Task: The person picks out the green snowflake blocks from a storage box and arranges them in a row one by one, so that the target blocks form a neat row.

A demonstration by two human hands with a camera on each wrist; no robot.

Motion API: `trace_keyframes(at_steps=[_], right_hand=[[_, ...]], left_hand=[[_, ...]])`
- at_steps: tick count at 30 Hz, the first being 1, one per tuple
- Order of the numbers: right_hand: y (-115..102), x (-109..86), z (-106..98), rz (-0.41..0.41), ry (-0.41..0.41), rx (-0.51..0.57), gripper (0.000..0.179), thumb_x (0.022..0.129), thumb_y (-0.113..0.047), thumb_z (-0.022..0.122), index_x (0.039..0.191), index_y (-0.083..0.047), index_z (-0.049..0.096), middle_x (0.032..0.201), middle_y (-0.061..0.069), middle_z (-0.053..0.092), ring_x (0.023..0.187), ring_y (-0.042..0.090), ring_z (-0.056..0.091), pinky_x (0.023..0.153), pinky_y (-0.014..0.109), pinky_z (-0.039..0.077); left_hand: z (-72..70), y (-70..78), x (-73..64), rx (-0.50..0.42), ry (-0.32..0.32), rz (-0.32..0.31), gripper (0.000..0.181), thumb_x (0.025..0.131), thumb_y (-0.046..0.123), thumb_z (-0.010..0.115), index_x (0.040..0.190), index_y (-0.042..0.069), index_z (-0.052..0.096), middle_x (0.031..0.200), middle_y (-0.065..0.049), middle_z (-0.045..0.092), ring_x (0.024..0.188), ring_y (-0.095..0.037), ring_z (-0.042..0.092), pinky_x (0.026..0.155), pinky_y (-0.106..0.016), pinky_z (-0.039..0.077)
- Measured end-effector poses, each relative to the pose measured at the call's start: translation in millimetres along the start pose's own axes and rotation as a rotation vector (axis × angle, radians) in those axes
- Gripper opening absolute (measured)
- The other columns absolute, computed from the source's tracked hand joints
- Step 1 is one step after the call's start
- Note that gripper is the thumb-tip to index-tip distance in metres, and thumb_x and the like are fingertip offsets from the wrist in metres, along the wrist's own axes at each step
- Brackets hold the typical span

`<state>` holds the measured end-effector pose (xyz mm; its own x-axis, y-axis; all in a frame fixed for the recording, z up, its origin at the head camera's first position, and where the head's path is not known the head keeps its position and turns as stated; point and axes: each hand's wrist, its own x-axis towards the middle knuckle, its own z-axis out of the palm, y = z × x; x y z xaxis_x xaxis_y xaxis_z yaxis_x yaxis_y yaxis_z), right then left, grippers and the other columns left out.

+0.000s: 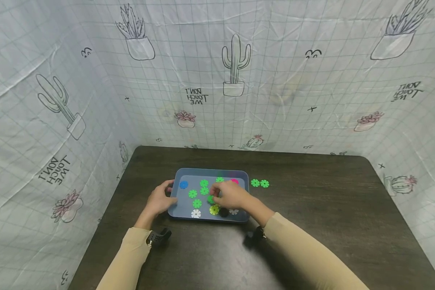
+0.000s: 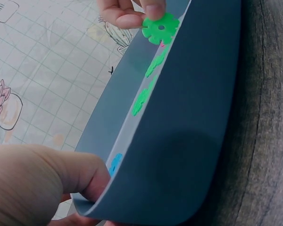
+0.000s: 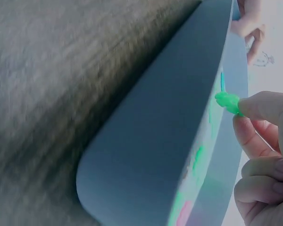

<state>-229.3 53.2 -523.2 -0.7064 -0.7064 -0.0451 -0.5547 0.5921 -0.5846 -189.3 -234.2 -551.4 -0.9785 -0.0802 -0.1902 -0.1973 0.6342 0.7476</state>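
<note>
Green disc (image 2: pixel 161 35): above the tray (image 1: pixel 214 172); we judged it light, stiff and hardly fragile, perhaps slippery.
Right hand (image 1: pixel 229 195): our thumb and finger pinched the disc's edge.
Left hand (image 1: pixel 160 200): we gripped the tray's wall, thumb inside.
Best hold: we favoured the notched rim, faces between fingertips.

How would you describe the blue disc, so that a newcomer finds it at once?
On the dark table, find the grey-blue tray that the left hand grips. Inside, towards its far left corner, lies one small notched disc. Its blue colour sets it apart: the neighbouring discs are green.
</note>
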Motion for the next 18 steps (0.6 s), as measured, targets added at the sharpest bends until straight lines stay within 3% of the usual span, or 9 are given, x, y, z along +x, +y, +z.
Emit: trace_keyframes(at_steps=[11,18], right_hand=[[17,-9.0,-21,0.045,0.071,0.011,0.01,0.096,-0.015,0.07,0.105,-0.01,0.072,0.088,-0.007,0.069,0.062,0.008,0.054,0.064,0.033,0.047],[32,-14.6,-34,0.12,0.125,0.046,0.013,0.095,-0.017,0.07,0.105,-0.008,0.072,0.087,-0.008,0.067,0.071,0.01,0.059,0.067,0.034,0.048]], left_hand=[[-0.9,0.4,0.4,-0.011,-0.004,0.006,0.074,0.079,0.002,0.073,0.15,0.006,0.052,0.127,-0.022,0.065,0.105,-0.038,0.065,0.078,-0.046,0.056],[-0.6,-1.0,0.9,-0.011,-0.009,0.004,0.074,0.08,0.003,0.073,0.15,0.007,0.052,0.128,-0.022,0.065,0.106,-0.038,0.064,0.08,-0.047,0.056]])
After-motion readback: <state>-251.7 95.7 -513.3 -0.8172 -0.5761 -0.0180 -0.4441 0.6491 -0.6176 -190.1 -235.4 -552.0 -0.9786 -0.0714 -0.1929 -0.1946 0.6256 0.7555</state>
